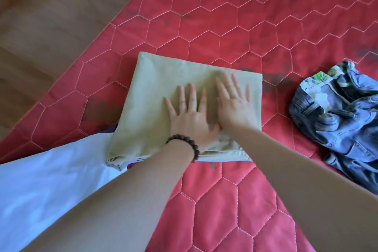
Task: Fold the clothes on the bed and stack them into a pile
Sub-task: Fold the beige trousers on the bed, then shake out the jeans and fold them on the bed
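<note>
The folded tan garment lies flat in the middle of the red quilt; the left hand and right hand press on it, fingers straight and spread, gripping nothing; crumpled jeans sit at three o'clock; white cloth at eight o'clock.

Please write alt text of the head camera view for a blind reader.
Both hands, left hand and right hand, press flat on a folded beige garment on a red quilted bed cover. Crumpled jeans lie at the right, white fabric at the lower left.
</note>
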The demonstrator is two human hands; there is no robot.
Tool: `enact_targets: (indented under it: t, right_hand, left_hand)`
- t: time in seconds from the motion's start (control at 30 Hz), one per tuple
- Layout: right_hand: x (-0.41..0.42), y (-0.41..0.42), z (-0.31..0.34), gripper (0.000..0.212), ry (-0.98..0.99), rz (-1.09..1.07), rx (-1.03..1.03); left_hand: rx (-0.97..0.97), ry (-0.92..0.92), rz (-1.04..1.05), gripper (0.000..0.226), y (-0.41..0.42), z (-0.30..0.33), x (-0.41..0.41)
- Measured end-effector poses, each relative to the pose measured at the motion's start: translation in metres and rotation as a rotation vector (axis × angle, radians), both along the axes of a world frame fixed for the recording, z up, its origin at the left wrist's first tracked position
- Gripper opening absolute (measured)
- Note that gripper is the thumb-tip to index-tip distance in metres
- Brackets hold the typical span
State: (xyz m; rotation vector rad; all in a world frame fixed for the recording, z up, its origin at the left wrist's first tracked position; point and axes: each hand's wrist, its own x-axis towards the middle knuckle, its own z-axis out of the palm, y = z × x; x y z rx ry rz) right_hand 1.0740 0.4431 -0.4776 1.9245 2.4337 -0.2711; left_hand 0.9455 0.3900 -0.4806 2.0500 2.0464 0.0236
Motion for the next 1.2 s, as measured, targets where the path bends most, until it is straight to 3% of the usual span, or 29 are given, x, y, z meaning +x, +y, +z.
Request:
enact_targets:
  t: [0.1, 0.23, 0.4, 0.5, 0.57, 0.7, 0.83, 0.93, 1.2]
  right_hand:
    - [-0.014, 0.014, -0.011, 0.053, 0.069, 0.144, 0.006]
    - [0.01, 0.025, -0.022, 0.057, 0.02, 0.104, 0.089]
    - [0.04, 0.015, -0.028, 0.058, 0.247, -0.38, 0.0]
    - [0.044, 0.013, -0.025, 0.062, 0.313, -0.451, -0.121]
    - [0.051, 0.013, -0.019, 0.062, 0.243, -0.352, -0.142]
    - [0.112, 0.004, -0.005, 0.063, -0.081, -0.105, 0.177]
    - [0.179, -0.019, -0.007, 0.08, -0.333, -0.417, 0.041]
    - [0.185, -0.035, -0.014, 0.074, -0.32, -0.57, -0.029]
    - [0.17, -0.126, 0.013, 0.044, -0.185, -0.437, -0.059]
  left_hand:
    - [0.022, 0.057, 0.038, 0.087, -0.002, -0.013, 0.011]
    - [0.041, 0.077, 0.033, 0.09, -0.001, -0.019, 0.008]
    - [0.037, 0.102, 0.012, 0.092, -0.001, -0.019, 0.009]
    - [0.036, 0.123, 0.01, 0.092, 0.0, -0.02, 0.008]
    - [0.037, 0.129, 0.005, 0.092, -0.001, -0.022, 0.007]
    - [0.054, 0.142, -0.012, 0.09, 0.0, -0.024, 0.008]
    - [0.057, 0.154, -0.008, 0.089, 0.0, -0.027, 0.008]
    - [0.074, 0.157, -0.002, 0.088, 0.0, -0.027, 0.008]
    - [-0.005, 0.118, 0.015, 0.067, -0.011, -0.005, 0.022]
